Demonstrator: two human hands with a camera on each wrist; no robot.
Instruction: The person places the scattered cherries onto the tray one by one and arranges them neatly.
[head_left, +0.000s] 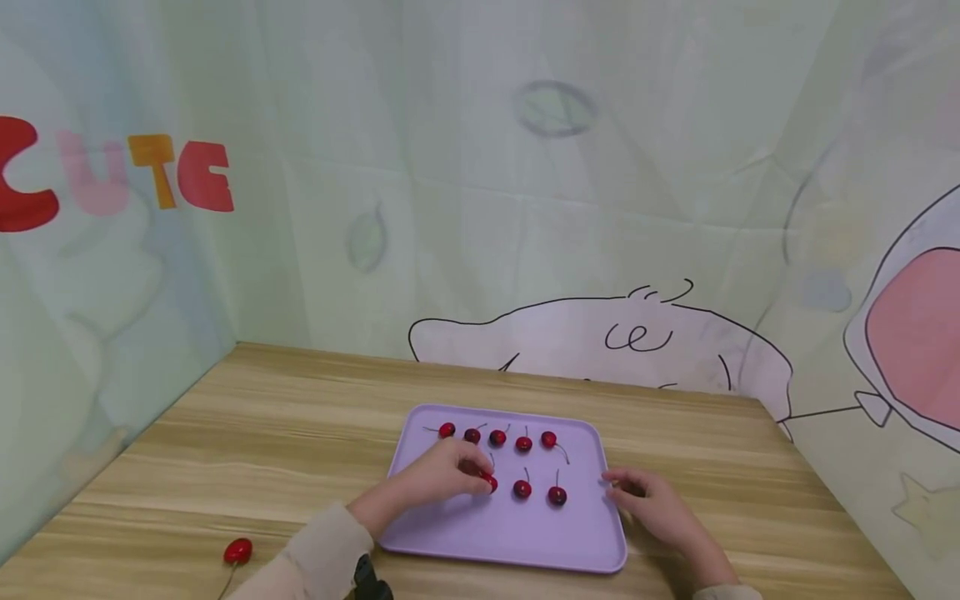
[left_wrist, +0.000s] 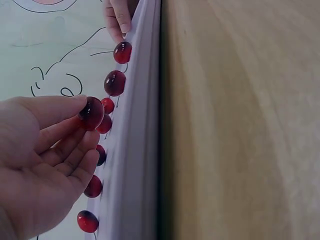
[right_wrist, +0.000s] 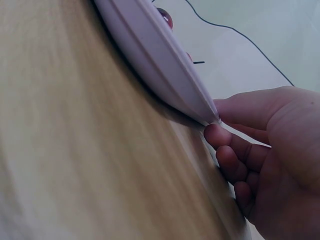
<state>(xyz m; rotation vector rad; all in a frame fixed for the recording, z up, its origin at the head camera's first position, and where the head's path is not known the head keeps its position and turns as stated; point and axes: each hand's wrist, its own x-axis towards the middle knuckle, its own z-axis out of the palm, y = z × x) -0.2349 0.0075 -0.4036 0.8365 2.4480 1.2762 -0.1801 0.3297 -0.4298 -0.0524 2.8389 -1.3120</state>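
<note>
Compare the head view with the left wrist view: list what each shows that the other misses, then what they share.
Only the head view shows the loose red cherry lying on the wooden table off the tray, the red, pink and orange "CUTE" lettering on the backdrop, and the cherries' two-row layout.

Only the left wrist view shows the left hand pinching a dark red cherry between thumb and fingertips.

Both show the lilac plastic tray, its cherries, and the right hand at the tray's edge.
</note>
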